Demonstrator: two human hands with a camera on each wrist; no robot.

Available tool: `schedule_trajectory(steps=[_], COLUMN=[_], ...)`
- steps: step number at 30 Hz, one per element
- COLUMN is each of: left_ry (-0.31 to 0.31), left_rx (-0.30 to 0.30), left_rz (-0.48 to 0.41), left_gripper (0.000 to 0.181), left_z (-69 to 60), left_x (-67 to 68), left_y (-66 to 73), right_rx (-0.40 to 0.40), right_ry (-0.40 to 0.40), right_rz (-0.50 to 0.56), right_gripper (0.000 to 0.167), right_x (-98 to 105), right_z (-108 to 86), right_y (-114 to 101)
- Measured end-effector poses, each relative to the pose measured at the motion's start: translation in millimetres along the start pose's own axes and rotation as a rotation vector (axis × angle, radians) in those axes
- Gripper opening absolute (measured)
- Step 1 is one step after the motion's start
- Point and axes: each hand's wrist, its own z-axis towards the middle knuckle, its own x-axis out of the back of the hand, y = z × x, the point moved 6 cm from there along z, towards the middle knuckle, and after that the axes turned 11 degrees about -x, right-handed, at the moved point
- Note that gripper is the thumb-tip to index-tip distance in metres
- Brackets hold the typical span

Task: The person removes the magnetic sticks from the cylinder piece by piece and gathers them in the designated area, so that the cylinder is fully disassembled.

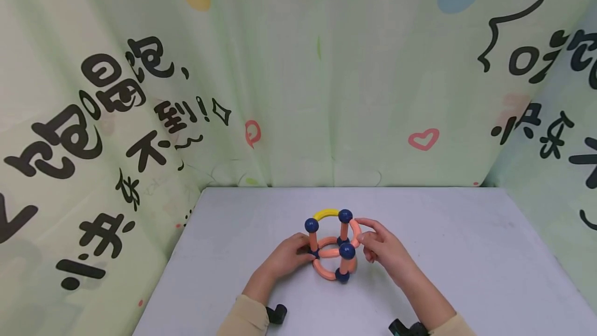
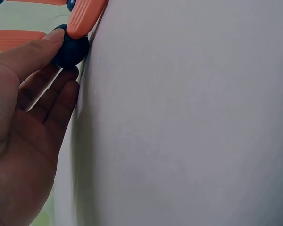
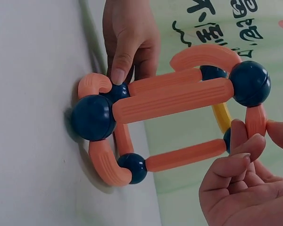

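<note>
Navy balls (image 1: pixel 346 251), ridged coral rods (image 3: pixel 174 100), yellow rod (image 1: pixel 326 213), lilac-white tabletop (image 1: pixel 242 229)

A pale lavender table (image 1: pixel 466 253) carries a frame of blue balls and rods (image 1: pixel 330 253).

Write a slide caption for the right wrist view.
Right grip pinches an orange rod of a ball-and-rod frame; left grip holds a lower blue ball.

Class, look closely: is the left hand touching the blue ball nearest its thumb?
Touching. The left wrist view shows it: the left hand has the tip of its thumb pressed against the ball.
</note>
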Motion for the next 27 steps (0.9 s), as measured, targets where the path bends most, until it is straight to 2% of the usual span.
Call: schedule_trajectory(steps=[3,9,17,20,23,27], left_ry=[0.026,0.057,0.115,0.139,0.147,0.176], left_rx=[-0.021,-0.012,0.071,0.091,0.040,-0.121], left_rz=[0.009,-0.010,0.010,-0.003,-0.022,-0.040], left_gripper=[0.032,0.030,0.036,0.028,0.015,0.007], left_z=[-0.5,-1.3,-9.1,-17.2,-24.6,-31.5], left_x=[1.5,1.7,5.4,9.4,14.2,22.7], left_y=[-1.1,-3.8,-3.8,0.3,10.4,32.6], right_rx=[-0.005,0.004,0.017,0.034,0.046,0.045], right_ry=[0.001,-0.014,-0.014,-0.013,-0.007,-0.015], right_rz=[0.017,0.032,-0.013,-0.052,-0.084,-0.139], right_gripper=[0.050,0.055,0.058,0.056,0.055,0.056], right_x=[-1.7,-4.4,-3.8,-1.0,3.0,7.2], right_z=[0.2,0.0,0.3,1.3,3.6,9.5], right_y=[0.9,2.6,-0.4,-3.2,-6.5,-9.6])
